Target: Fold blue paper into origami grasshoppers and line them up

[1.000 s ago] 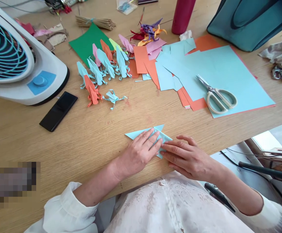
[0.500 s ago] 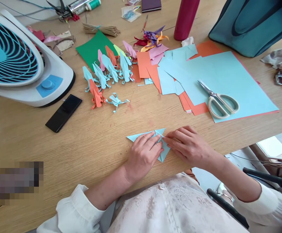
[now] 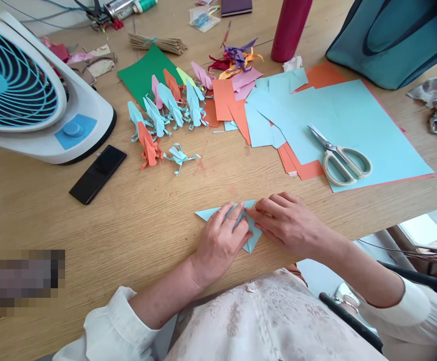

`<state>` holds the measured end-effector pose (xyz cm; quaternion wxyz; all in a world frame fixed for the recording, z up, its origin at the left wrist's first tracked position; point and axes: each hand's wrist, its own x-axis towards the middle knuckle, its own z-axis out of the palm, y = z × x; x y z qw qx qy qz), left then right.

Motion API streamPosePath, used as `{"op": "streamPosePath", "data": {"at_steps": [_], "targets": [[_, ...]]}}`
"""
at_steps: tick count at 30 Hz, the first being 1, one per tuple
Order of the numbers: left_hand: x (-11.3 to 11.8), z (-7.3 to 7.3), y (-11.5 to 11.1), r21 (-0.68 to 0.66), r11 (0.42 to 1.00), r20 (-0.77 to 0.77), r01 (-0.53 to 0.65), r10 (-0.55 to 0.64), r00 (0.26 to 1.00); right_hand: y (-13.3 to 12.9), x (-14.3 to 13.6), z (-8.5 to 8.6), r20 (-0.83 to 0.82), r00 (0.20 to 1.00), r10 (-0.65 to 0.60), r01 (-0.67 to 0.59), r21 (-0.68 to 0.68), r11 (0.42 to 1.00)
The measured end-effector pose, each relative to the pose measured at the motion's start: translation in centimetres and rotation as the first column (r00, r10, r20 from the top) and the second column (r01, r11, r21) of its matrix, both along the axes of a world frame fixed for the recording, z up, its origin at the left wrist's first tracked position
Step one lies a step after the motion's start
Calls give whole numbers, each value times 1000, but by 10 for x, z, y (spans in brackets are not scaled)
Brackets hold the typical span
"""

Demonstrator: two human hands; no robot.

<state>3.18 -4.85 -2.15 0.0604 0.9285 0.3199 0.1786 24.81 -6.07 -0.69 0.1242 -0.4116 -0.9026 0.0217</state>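
Note:
A light-blue sheet of origami paper (image 3: 255,242), folded into a pointed shape, lies on the table near its front edge. My left hand (image 3: 224,238) rests over its left and middle part with fingers stretched out, pressing it down. The thumb and fingers of my right hand (image 3: 288,220) pinch together at the paper's upper right, close to my left fingertips. Both hands hide much of the folds. Beyond them stand several folded paper figures, among them a light-blue one (image 3: 179,157) and an orange one (image 3: 149,145).
White-handled scissors (image 3: 340,159) lie on a large light-blue sheet (image 3: 380,130) at right. A black phone (image 3: 98,174) and a fan (image 3: 86,125) are at left. At the back are a green sheet (image 3: 143,70), a dark-red bottle (image 3: 289,30) and a teal bag (image 3: 395,50).
My right hand has moved slightly left along the paper's upper edge, nearer my left fingertips. The left hand stays almost in place on the paper.

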Motion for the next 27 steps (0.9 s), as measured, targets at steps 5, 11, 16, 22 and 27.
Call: {"op": "streamPosePath", "data": {"at_steps": [5,11,16,22,27], "targets": [[0,3,-1,35,999,-56,-25,27,998,-2,0,1,37,999,10,-12,54,998],[0,2,0,72,997,-60,-21,25,998,-13,8,4,-1,999,38,-38,33,999],[0,3,1,90,996,-70,-17,24,997,-24,16,4,-49,999,21,-22,-31,999],[0,4,2,77,997,-70,-6,11,997,-37,25,8,-66,998,19,-21,-26,999],[1,5,2,63,998,-70,-2,7,997,-43,29,13,-116,993,10,-15,-36,999]]}}
